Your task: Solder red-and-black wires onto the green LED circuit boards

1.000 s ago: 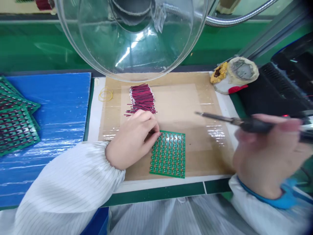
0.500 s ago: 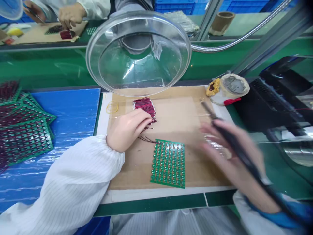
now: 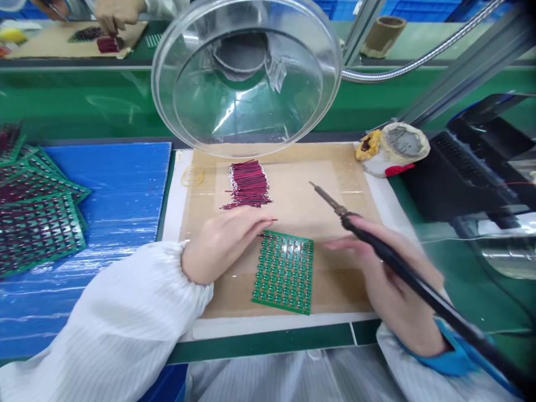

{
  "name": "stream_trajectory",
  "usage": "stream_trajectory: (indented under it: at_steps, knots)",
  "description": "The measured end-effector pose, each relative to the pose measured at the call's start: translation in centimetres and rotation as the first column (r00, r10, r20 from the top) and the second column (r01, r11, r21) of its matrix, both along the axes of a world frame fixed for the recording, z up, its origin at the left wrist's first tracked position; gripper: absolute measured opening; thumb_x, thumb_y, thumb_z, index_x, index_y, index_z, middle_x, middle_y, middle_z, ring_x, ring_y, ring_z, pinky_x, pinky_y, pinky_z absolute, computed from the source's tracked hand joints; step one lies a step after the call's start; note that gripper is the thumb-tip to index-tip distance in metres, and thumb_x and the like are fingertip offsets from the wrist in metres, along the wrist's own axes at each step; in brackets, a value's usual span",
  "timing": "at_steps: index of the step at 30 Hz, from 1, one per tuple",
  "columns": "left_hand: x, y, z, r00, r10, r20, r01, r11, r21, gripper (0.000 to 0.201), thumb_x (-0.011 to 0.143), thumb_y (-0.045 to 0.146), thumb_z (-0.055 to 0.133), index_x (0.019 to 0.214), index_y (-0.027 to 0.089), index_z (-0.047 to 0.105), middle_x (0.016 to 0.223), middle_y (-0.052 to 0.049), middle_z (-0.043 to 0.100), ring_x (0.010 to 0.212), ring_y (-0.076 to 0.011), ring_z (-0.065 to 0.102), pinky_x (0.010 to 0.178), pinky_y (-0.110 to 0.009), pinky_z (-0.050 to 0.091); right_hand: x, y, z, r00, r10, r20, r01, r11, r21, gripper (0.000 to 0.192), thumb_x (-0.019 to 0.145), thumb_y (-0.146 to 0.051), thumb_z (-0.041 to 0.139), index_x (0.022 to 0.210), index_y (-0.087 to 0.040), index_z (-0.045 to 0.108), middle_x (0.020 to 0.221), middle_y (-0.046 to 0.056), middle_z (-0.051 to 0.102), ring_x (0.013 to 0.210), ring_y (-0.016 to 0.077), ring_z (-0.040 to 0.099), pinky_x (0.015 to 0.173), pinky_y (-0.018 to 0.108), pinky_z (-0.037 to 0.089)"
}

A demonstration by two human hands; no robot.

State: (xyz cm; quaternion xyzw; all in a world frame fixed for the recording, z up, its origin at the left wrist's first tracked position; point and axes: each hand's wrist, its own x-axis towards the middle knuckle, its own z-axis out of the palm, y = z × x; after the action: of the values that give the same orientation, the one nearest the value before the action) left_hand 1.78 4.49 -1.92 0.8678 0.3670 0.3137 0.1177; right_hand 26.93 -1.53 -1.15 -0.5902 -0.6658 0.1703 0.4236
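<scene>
My left hand point(image 3: 226, 243) is closed in a pinch, a short red wire point(image 3: 273, 220) poking out past its fingertips. Just beyond it lies a bundle of dark red and black wires point(image 3: 250, 183) with bright tips. Close to those fingertips is the top left corner of a green circuit board panel point(image 3: 283, 273), which lies flat and carries rows of small pads; a few dark wires sit at that corner. My right hand point(image 3: 393, 279) grips a soldering iron point(image 3: 377, 245) by its black handle. The iron's tip points up and left, above the cardboard and apart from the board.
A cardboard sheet point(image 3: 343, 290) covers the work area. Wired boards point(image 3: 42, 229) are stacked on a blue surface point(image 3: 121, 190) at left. A clear fume hood point(image 3: 247, 125) hangs overhead. A round pot point(image 3: 404, 145) stands back right. Across the partition, another person's hand point(image 3: 119, 14) works.
My left hand has drawn back from the wire bundle to the board's top corner with a wire. My right hand has swung the soldering iron leftward, toward the board.
</scene>
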Motion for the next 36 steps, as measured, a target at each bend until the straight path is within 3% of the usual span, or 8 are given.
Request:
stream_trajectory:
  at_steps: [3, 6, 9, 13, 20, 36]
  knots:
    - [0.1, -0.4, 0.0, 0.997, -0.063, -0.047, 0.07, 0.982, 0.173, 0.021, 0.092, 0.012, 0.058, 0.112, 0.01, 0.061, 0.107, -0.005, 0.07, 0.099, -0.012, 0.065, 0.096, -0.023, 0.048, 0.1, 0.4, 0.1, 0.974, -0.195, -0.112, 0.205, 0.974, 0.092, 0.03, 0.087, -0.028, 0.061, 0.117, -0.03, 0.064, 0.092, 0.001, 0.071, 0.074, 0.0175, 0.067, 0.072, 0.035, 0.055]
    - [0.5, -0.5, 0.1, 0.998, -0.06, -0.025, 0.062, 0.994, 0.092, 0.014, 0.092, 0.016, 0.06, 0.106, 0.013, 0.062, 0.097, -0.001, 0.07, 0.086, -0.0094, 0.064, 0.085, -0.02, 0.05, 0.2, 0.9, -0.7, 0.945, -0.247, -0.216, 0.283, 0.946, 0.16, 0.02, 0.085, -0.032, 0.064, 0.104, -0.027, 0.07, 0.082, 0.0, 0.069, 0.053, 0.0112, 0.055, 0.049, 0.029, 0.044]
    - [1.0, -0.3, -0.1, 0.994, -0.112, 0.004, 0.112, 0.991, -0.067, 0.01, 0.095, 0.018, 0.054, 0.098, 0.014, 0.063, 0.091, -0.002, 0.067, 0.084, -0.0106, 0.061, 0.082, -0.023, 0.049, 0.2, 0.8, -1.3, 0.928, -0.147, -0.341, 0.215, 0.961, 0.172, 0.019, 0.091, -0.036, 0.055, 0.089, -0.025, 0.071, 0.075, 0.0, 0.065, 0.046, 0.0094, 0.049, 0.043, 0.028, 0.038]
    - [1.2, 0.2, -0.3, 0.986, -0.165, 0.006, 0.162, 0.964, -0.213, 0.012, 0.096, 0.018, 0.051, 0.094, 0.013, 0.062, 0.092, -0.005, 0.063, 0.09, -0.0152, 0.054, 0.086, -0.031, 0.045, 0.2, 0.3, -1.5, 0.959, -0.052, -0.279, 0.088, 0.989, 0.118, 0.017, 0.091, -0.03, 0.054, 0.083, -0.024, 0.069, 0.072, 0.0, 0.064, 0.045, 0.0092, 0.049, 0.043, 0.028, 0.041]
    - [1.6, 0.2, -0.3, 0.993, -0.111, -0.03, 0.101, 0.967, -0.233, 0.013, 0.094, 0.019, 0.053, 0.086, 0.016, 0.063, 0.094, -0.004, 0.058, 0.094, -0.018, 0.048, 0.09, -0.035, 0.04, 0.3, 0.4, -1.6, 0.978, 0.09, -0.187, -0.077, 0.994, 0.077, 0.012, 0.089, -0.024, 0.057, 0.089, -0.024, 0.069, 0.065, -0.002, 0.061, 0.055, 0.0126, 0.055, 0.052, 0.03, 0.046]
    - [1.8, -0.1, 0.1, 0.995, -0.08, -0.06, 0.062, 0.964, -0.26, 0.014, 0.092, 0.019, 0.053, 0.084, 0.015, 0.063, 0.093, -0.004, 0.056, 0.093, -0.0191, 0.048, 0.087, -0.037, 0.041, 0.6, 0.4, -1.6, 0.983, 0.083, -0.165, -0.077, 0.996, 0.044, 0.012, 0.088, -0.025, 0.058, 0.092, -0.028, 0.069, 0.069, -0.001, 0.064, 0.057, 0.0134, 0.057, 0.057, 0.032, 0.048]
